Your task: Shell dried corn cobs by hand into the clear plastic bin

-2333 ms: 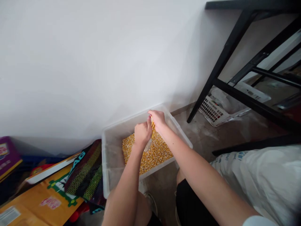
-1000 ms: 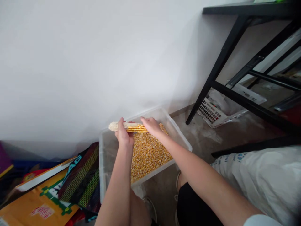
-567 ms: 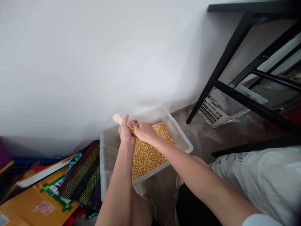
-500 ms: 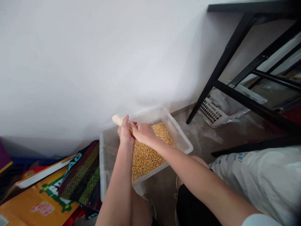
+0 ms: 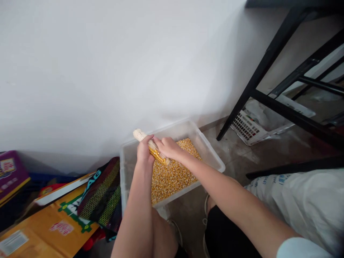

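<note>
A partly shelled corn cob slants over the clear plastic bin, its bare pale end up toward the wall and rows of yellow kernels left on its lower part. My left hand is wrapped round its middle. From the other side, my right hand grips the cob, thumb pressed near the kernel rows; some of its fingers are hidden. Below both hands, loose corn kernels cover much of the floor of the bin.
Left of the bin lie a mesh bag, an orange cardboard box and a purple box. A black metal frame stands at right, with a white basket beneath it. A white sack sits nearby.
My hands have spread slightly apart along the cob, so more of its kernel rows and its lower end show. The whole view has shifted a little.
</note>
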The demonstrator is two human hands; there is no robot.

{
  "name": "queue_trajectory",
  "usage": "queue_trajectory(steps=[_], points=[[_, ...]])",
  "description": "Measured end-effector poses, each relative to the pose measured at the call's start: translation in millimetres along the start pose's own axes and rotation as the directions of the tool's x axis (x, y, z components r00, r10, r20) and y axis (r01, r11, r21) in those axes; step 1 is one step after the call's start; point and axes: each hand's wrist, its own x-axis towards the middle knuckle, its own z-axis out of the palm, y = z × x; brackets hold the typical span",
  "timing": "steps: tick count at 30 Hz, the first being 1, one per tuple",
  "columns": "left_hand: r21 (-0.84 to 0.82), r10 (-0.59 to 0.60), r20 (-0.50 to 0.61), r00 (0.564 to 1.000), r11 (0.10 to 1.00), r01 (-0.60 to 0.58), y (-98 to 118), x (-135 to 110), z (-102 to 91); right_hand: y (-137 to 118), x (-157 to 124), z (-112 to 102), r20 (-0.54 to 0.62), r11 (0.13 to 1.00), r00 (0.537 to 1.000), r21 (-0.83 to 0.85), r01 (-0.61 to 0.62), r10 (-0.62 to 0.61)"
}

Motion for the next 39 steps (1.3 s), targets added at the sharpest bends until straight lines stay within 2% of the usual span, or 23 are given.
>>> queue_trajectory(steps=[2, 4, 8, 12, 16, 19, 22, 25, 29, 31, 33, 35, 37, 39], points=[[0.009, -0.023, -0.007, 1.0, 1.0, 0.023, -3, 1, 1.6, 8, 5, -5, 0.065, 0.991, 0.994, 0.097, -0.096, 0.09], [0.02, -0.016, -0.031, 0.999, 1.0, 0.017, -8, 3, 3.8, 15, 8, -10, 0.079, 0.977, 0.986, 0.141, -0.16, 0.15], [0.088, 0.068, -0.091, 0.994, 0.994, -0.06, -18, 9, 8.0, 22, 8, -12, -0.055, 0.978, 0.981, 0.113, -0.177, 0.184], [0.077, 0.127, -0.192, 0.973, 0.991, -0.114, -27, 13, 11.0, 15, 1, -1, -0.083, 0.98, 0.977, 0.006, -0.197, 0.197], [0.032, 0.093, -0.191, 0.977, 0.996, -0.089, -31, 10, 13.0, 8, -5, 11, -0.115, 0.975, 0.987, -0.18, -0.13, 0.111], [0.035, 0.089, -0.207, 0.974, 0.996, -0.083, -28, 8, 11.5, 5, -5, 12, -0.068, 0.971, 0.997, -0.237, -0.037, 0.021], [0.03, 0.036, -0.165, 0.986, 0.999, -0.031, -22, 7, 7.5, 4, -3, 8, -0.013, 0.969, 1.0, -0.246, 0.009, -0.012], [0.011, -0.033, -0.089, 0.995, 0.999, 0.034, -15, 5, 3.0, 7, 1, 3, 0.044, 0.985, 0.999, -0.171, 0.011, -0.004], [-0.028, -0.136, 0.019, 0.99, 0.99, 0.137, -6, 4, -2.0, 19, 10, -6, 0.192, 0.984, 0.974, 0.106, -0.145, 0.123], [-0.047, -0.124, 0.003, 0.992, 0.991, 0.124, -2, 4, -3.6, 25, 13, -11, 0.153, 0.975, 0.976, 0.133, -0.179, 0.158], [-0.062, -0.084, -0.055, 0.995, 0.995, 0.08, 1, 5, -4.6, 26, 12, -15, 0.028, 0.99, 0.991, 0.035, -0.136, 0.135], [-0.085, -0.066, -0.107, 0.992, 0.995, 0.057, 2, 8, -5.2, 23, 7, -19, -0.028, 0.994, 0.996, -0.066, -0.091, 0.089], [-0.112, -0.064, -0.137, 0.988, 0.993, 0.049, 4, 10, -6.3, 17, -2, -22, 0.05, 0.993, 0.995, -0.084, -0.082, 0.086], [-0.141, -0.072, -0.145, 0.987, 0.989, 0.052, 5, 13, -8.5, 9, -10, -24, 0.228, 0.995, 0.968, -0.031, -0.097, 0.101]])
